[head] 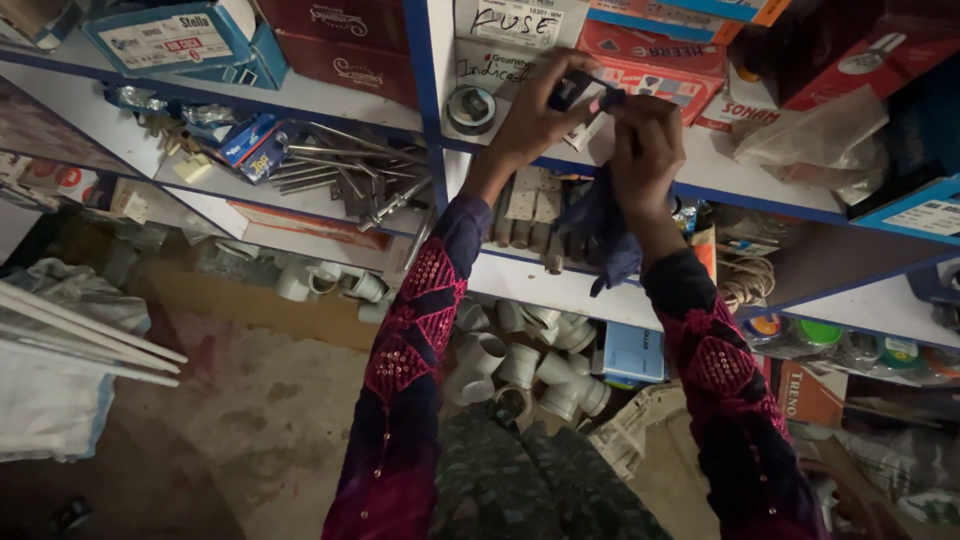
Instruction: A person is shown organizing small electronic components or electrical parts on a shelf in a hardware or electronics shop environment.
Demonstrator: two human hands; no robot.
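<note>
Both hands are raised at the shelf edge (700, 185) — the left hand (535, 115) pinches a small dark part (572, 92) between its fingers, the right hand (645, 140) clenches a dark blue cloth (600, 225) against it. Since the pinch looks light, the part could slip — down among the white pipe fittings (520, 365) below the fingers.

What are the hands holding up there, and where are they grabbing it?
The left hand pinches a small dark item by its top edge. The right hand grips a dark blue cloth at its upper end.
</note>
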